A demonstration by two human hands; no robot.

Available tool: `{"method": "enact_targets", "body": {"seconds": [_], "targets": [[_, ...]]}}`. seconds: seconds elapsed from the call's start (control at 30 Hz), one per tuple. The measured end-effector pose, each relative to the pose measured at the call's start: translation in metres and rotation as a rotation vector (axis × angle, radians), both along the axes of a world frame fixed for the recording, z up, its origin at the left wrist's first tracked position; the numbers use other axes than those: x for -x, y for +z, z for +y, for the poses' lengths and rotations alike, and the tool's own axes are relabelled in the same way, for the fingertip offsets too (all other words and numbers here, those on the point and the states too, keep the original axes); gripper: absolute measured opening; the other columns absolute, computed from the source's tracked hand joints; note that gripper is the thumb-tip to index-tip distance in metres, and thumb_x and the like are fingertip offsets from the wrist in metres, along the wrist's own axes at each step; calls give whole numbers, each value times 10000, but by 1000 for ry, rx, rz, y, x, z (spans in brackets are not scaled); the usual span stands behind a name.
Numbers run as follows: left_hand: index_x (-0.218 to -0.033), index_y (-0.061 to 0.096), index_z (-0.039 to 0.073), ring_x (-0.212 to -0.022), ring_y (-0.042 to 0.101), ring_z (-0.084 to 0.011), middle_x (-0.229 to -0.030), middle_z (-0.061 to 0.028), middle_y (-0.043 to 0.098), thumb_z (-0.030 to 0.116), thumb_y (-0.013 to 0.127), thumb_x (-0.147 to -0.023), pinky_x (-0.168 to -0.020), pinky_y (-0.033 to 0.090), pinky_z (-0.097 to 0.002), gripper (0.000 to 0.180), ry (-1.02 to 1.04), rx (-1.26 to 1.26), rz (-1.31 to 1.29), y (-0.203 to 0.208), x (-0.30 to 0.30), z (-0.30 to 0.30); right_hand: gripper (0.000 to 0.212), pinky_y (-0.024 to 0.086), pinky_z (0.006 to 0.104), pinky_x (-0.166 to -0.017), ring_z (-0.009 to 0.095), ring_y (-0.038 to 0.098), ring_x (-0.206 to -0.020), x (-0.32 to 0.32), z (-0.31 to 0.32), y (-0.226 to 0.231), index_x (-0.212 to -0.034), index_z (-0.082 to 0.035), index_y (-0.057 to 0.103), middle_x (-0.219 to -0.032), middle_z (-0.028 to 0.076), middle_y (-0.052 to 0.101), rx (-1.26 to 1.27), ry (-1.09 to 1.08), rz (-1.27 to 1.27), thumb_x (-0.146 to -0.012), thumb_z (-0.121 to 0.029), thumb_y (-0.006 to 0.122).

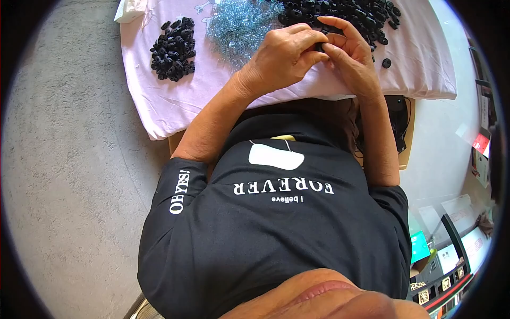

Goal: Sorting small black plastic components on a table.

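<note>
Lettering [283,186] in white marks the shirt [276,244]; hands [288,56] pinch black piece [320,47].

Room, seen from above: grey floor, cloth-covered worktop, bright even light.
Floor [69,138] at left is rough, mottled grey, with a thin curved line running across it; at right it looks paler and smoother. Worktop [139,101] carries a pale pink cloth, creased and hanging over the edge; a tan panel [408,139], material unclear, shows beneath. Right rim: a teal box [419,246] among pale cartons, near a dark rack [447,286] with a red stripe.
</note>
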State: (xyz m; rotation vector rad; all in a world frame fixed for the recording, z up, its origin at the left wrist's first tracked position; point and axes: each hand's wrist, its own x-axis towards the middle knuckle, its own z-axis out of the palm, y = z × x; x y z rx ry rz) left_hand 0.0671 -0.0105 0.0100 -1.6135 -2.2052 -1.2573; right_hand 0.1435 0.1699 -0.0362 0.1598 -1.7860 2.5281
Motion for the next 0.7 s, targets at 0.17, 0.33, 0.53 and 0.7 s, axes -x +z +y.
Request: {"method": "enact_targets", "body": {"seconds": [0.17, 0.33, 0.53, 0.7], "targets": [[-1047, 703, 24, -688, 666, -241, -848, -125, 680, 104, 793, -831, -635, 533, -343, 247, 404, -44, -85, -8, 33, -52, 377, 470, 196, -711, 79, 597, -793, 0, -3, -6, -1395, -28, 510, -996, 71, 691, 18, -110, -54, -1021, -57, 550], [-1025, 740, 40, -656, 638, -200, -761, -50, 660, 119, 805, -799, -661, 543, -345, 247, 1015, 184, 102, -10, 72, -143, 273, 467, 188, -675, 72, 614, -760, 2, -2, -16, -1304, -35, 596, -973, 64, 707, -71, -350, 46, -1043, -90, 537], [-1067, 738, 72, -788, 650, -213, -865, -69, 667, 166, 803, -764, -728, 547, -348, 324, 1097, 336, 206, -17, 82, -182, 228, 530, 204, -730, 76, 662, -822, 5, -3, -11, -1244, -35, 623, -994, 67, 723, -184, -516, -25, -1059, -107, 511], [-1014, 756, 66, -708, 627, -102, -893, -62, 714, 58, 726, -881, -668, 526, -262, 137, 713, 87, 92, -9, 55, -114, 259, 552, 229, -767, 93, 676, -888, 4, -7, -11, -1301, -43, 579, -1059, 56, 700, -424, -457, -37, -1063, -81, 485]]}}
